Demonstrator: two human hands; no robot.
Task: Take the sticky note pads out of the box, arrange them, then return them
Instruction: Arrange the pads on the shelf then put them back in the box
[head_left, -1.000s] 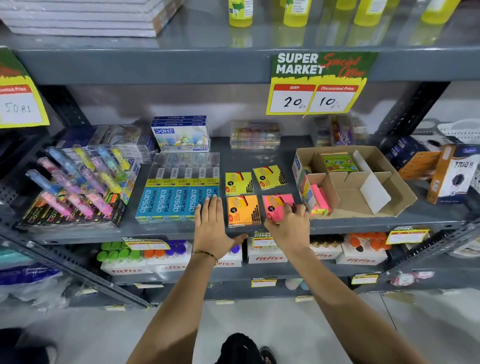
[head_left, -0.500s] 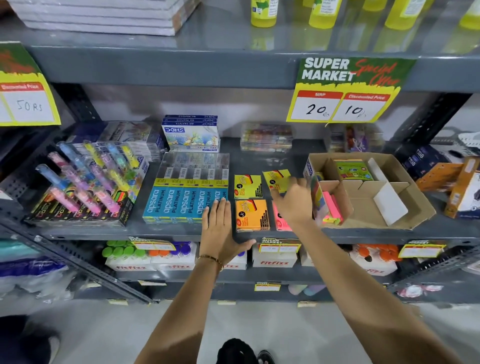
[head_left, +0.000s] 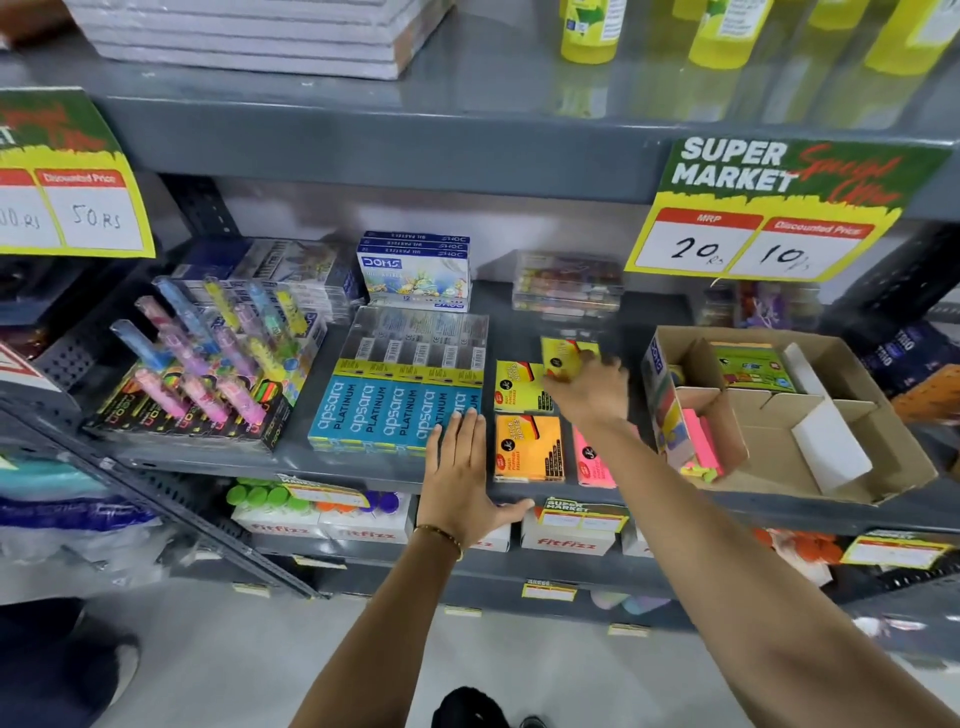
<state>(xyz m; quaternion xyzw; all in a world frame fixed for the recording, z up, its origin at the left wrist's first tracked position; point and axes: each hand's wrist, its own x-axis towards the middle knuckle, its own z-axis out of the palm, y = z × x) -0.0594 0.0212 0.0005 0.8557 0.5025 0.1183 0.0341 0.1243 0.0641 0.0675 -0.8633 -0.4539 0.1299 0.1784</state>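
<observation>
Several sticky note pads lie on the grey shelf (head_left: 639, 317). A yellow pad (head_left: 514, 387) and an orange pad (head_left: 527, 447) sit left of a pink pad (head_left: 592, 465), which my forearm partly covers. My right hand (head_left: 589, 387) grips a second yellow pad (head_left: 561, 356), tilted up at the back of the group. My left hand (head_left: 460, 475) rests flat on the shelf's front edge, fingers apart, holding nothing. The open cardboard box (head_left: 779, 441) stands to the right, with pink and yellow pads (head_left: 698, 447) in its near compartment and a green pack (head_left: 750, 366) at the back.
Blue Apsara pencil packs (head_left: 395, 405) lie left of the pads, touching my left fingertips. A highlighter display (head_left: 208, 364) stands further left. DOMS boxes (head_left: 415, 270) and clear cases (head_left: 566, 283) line the back. A price sign (head_left: 769, 213) hangs above. Fitfizz boxes (head_left: 569, 540) fill the shelf below.
My right hand left the pink pad, reached back to the rear yellow pad and lifted it. The left hand stayed on the shelf edge. The camera moved closer.
</observation>
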